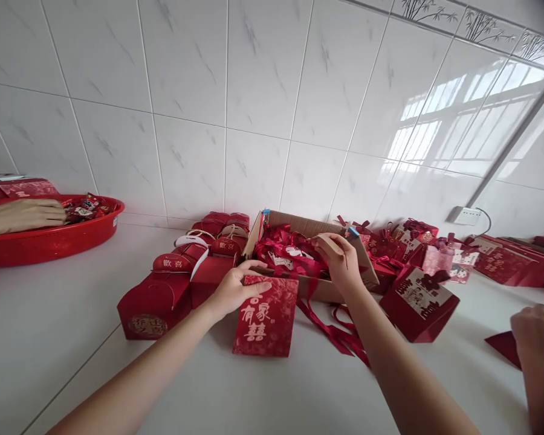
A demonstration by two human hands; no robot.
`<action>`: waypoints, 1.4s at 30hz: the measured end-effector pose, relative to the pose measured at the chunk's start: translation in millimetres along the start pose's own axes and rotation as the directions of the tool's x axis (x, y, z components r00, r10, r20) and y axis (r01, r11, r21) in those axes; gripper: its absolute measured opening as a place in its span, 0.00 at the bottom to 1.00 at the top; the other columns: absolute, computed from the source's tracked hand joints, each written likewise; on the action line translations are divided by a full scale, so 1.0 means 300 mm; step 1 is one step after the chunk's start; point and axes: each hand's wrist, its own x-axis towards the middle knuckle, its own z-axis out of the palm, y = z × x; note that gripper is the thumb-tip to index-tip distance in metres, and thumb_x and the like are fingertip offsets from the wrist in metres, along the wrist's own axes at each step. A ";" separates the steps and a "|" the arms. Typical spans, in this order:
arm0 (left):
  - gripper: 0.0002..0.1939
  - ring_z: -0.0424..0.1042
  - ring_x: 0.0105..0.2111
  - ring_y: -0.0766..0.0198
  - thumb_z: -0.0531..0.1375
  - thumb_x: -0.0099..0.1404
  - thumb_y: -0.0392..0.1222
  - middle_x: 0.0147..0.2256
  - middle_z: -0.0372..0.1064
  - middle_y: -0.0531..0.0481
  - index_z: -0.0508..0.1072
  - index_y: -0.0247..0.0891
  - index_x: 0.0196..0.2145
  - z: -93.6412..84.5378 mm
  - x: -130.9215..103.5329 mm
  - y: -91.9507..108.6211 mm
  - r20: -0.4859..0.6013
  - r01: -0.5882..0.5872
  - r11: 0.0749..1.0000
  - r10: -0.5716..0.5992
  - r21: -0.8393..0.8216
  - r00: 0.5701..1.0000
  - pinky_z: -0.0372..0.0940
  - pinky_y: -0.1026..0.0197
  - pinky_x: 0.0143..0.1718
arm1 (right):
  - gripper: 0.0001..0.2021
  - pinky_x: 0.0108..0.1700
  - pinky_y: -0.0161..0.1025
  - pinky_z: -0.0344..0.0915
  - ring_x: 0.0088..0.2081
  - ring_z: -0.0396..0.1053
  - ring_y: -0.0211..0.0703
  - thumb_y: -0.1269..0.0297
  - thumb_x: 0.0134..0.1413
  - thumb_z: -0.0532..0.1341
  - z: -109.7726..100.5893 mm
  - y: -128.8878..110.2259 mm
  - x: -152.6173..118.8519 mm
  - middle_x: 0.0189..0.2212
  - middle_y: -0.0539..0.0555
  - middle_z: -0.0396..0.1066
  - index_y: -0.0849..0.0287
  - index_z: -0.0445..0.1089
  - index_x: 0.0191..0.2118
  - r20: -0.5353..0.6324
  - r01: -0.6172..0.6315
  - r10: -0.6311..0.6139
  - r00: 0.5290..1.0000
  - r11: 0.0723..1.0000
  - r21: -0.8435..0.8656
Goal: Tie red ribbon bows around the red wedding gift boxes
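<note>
My left hand grips the top edge of a red paper gift box with white Chinese characters, thumb on its front. The box stands upright on the white table. Behind it is an open cardboard carton filled with dark red ribbons and small white tags. Above the carton's right part, my right hand has its fingers pinched together; what they hold, if anything, cannot be made out. Loose ribbon ends trail over the carton's front onto the table.
Red domed boxes stand in rows left of the carton. On the right are a ribbon-tied box, several small gift bags and another person's hand. Far left, someone's hand reaches into a red basin of wrapped sweets.
</note>
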 end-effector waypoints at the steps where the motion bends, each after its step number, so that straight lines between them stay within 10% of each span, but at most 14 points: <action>1: 0.16 0.64 0.54 0.50 0.65 0.53 0.55 0.57 0.62 0.47 0.80 0.41 0.33 -0.002 0.028 -0.005 -0.028 -0.034 0.999 0.036 0.040 0.999 0.57 0.51 0.58 | 0.12 0.45 0.44 0.69 0.40 0.73 0.48 0.58 0.43 0.64 -0.006 -0.005 -0.002 0.35 0.56 0.76 0.59 0.72 0.34 -0.016 0.002 -0.002 1.000 1.000 0.015; 7: 0.16 0.59 0.59 0.48 0.65 0.52 0.55 0.59 0.61 0.46 0.79 0.40 0.32 0.011 0.153 -0.022 -0.170 -0.107 0.979 0.137 0.175 0.976 0.49 0.50 0.62 | 0.12 0.46 0.47 0.70 0.44 0.73 0.51 0.58 0.48 0.62 -0.055 -0.030 -0.040 0.39 0.59 0.77 0.59 0.75 0.36 -0.145 -0.015 0.011 0.989 0.999 -0.030; 15: 0.16 0.68 0.49 0.54 0.63 0.57 0.53 0.49 0.70 0.44 0.77 0.37 0.33 0.023 0.088 -0.032 -0.159 -0.147 0.963 0.185 0.225 0.970 0.60 0.56 0.53 | 0.13 0.42 0.46 0.70 0.37 0.75 0.48 0.57 0.46 0.65 -0.134 0.096 -0.141 0.35 0.58 0.77 0.61 0.76 0.36 -0.309 0.001 -0.049 0.950 0.988 -0.151; 24: 0.12 0.61 0.52 0.45 0.64 0.55 0.47 0.49 0.69 0.46 0.73 0.43 0.37 0.095 -0.054 0.083 -0.264 -0.165 0.726 0.438 0.667 0.860 0.49 0.46 0.56 | 0.05 0.41 0.47 0.71 0.37 0.74 0.46 0.70 0.52 0.63 -0.096 0.111 -0.252 0.35 0.55 0.77 0.55 0.75 0.35 -0.002 0.486 -0.571 0.821 0.701 -0.521; 29: 0.12 0.65 0.27 0.63 0.55 0.65 0.50 0.25 0.67 0.52 0.69 0.40 0.30 0.176 -0.186 0.122 -0.020 -0.126 0.948 0.138 0.294 0.990 0.58 0.61 0.29 | 0.11 0.39 0.43 0.74 0.38 0.75 0.45 0.75 0.51 0.63 -0.021 0.093 -0.352 0.38 0.55 0.76 0.54 0.74 0.39 0.130 0.529 -0.516 0.847 0.794 -0.298; 35: 0.16 0.65 0.30 0.64 0.53 0.66 0.52 0.27 0.65 0.52 0.69 0.37 0.30 0.163 -0.205 0.069 0.070 0.052 0.995 -0.046 -0.080 0.996 0.61 0.63 0.32 | 0.16 0.37 0.40 0.75 0.38 0.76 0.44 0.80 0.49 0.63 0.032 0.081 -0.410 0.38 0.54 0.77 0.53 0.74 0.42 0.317 0.539 -0.476 0.820 0.829 -0.149; 42: 0.13 0.66 0.31 0.64 0.60 0.61 0.50 0.30 0.69 0.50 0.75 0.36 0.34 0.175 -0.199 0.023 0.024 0.083 0.989 -0.081 -0.122 0.996 0.63 0.62 0.33 | 0.13 0.40 0.40 0.75 0.38 0.77 0.44 0.79 0.50 0.63 0.053 0.080 -0.436 0.37 0.54 0.78 0.55 0.71 0.40 0.275 0.434 -0.383 0.882 0.887 -0.156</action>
